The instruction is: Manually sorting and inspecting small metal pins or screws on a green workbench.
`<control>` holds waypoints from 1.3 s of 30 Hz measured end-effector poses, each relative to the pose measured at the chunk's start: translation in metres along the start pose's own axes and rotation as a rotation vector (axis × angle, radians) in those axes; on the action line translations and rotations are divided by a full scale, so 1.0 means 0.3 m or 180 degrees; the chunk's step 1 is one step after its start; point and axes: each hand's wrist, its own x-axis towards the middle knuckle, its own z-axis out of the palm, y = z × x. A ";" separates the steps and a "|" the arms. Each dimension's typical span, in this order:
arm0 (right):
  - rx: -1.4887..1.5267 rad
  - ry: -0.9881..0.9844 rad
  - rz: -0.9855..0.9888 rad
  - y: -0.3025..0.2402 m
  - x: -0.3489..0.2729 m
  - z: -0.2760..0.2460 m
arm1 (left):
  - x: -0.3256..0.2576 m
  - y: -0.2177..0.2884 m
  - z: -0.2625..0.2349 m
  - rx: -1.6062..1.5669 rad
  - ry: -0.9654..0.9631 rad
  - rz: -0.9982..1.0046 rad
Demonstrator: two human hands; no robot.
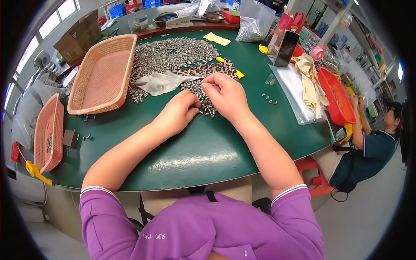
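A small pile of metal pins (207, 105) lies on the green table between my two hands. At its left edge rests my left hand (177, 113), its fingers curled and thumb bent in; what they hold, if anything, is too small to make out. My right hand (228, 96) is over the pile's right side, thumb and forefinger pinched together. Whatever sits in that pinch is hidden. Just beyond the hands lie a grey cloth (162, 83) and a leopard-print cloth (214, 69). Behind them spreads a much larger heap of similar metal pins (173, 54).
A large pink basket (104, 73) stands at the left, with a smaller pink basket (48, 134) nearer me. Rightward are a few loose parts (269, 99), a phone (286, 48), beige gloves (310, 84) and a red basket (336, 95). Another person (368, 147) sits at far right.
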 end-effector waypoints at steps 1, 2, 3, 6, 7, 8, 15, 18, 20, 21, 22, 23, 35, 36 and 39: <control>0.0034 -0.0033 0.0056 -0.004 -0.001 -0.002 | -0.004 0.008 -0.007 -0.0315 0.0009 -0.0405; 0.0033 -0.0032 0.0057 -0.008 -0.003 -0.007 | -0.007 0.010 -0.013 -0.0631 0.0019 -0.0809; 0.0026 -0.0166 0.0065 -0.017 -0.005 -0.009 | -0.010 -0.005 -0.018 -0.1308 0.0136 -0.0975; -0.0029 -0.0349 -0.0062 -0.034 -0.010 -0.010 | -0.022 -0.038 -0.069 -0.3846 -0.0080 -0.1701; -0.0002 -0.0389 -0.0211 -0.028 -0.013 -0.003 | -0.020 -0.039 -0.075 -0.3848 -0.0070 -0.1705; 0.0024 -0.0429 -0.0359 -0.024 -0.016 0.004 | -0.018 -0.040 -0.080 -0.4070 -0.0051 -0.1806; -0.0127 -0.0541 -0.0229 -0.032 -0.019 0.012 | -0.021 -0.038 -0.070 -0.4075 0.0052 -0.1775; -0.0145 -0.0625 -0.0163 -0.039 -0.019 0.009 | -0.025 -0.037 -0.067 -0.3979 0.0127 -0.1626; -0.0142 -0.0644 -0.0145 -0.043 -0.021 0.010 | -0.026 -0.038 -0.065 -0.3919 0.0128 -0.1630; -0.0140 -0.0650 -0.0124 -0.043 -0.021 0.011 | -0.026 -0.039 -0.064 -0.3853 0.0118 -0.1628; -0.0142 -0.0655 -0.0125 -0.041 -0.022 0.014 | -0.027 -0.039 -0.063 -0.3856 0.0121 -0.1628; -0.0111 -0.0594 -0.0209 -0.036 -0.024 0.020 | -0.028 -0.040 -0.063 -0.3774 0.0147 -0.1623; 0.0287 -0.0605 0.0188 -0.023 -0.018 0.013 | -0.006 0.021 -0.064 -0.3693 0.0254 -0.1635; 0.0203 -0.0580 0.0075 -0.024 -0.019 0.013 | -0.007 0.022 -0.062 -0.3843 0.0246 -0.1722; 0.0040 -0.0577 -0.0100 -0.043 -0.021 0.013 | -0.009 0.018 -0.064 -0.4124 0.0229 -0.1874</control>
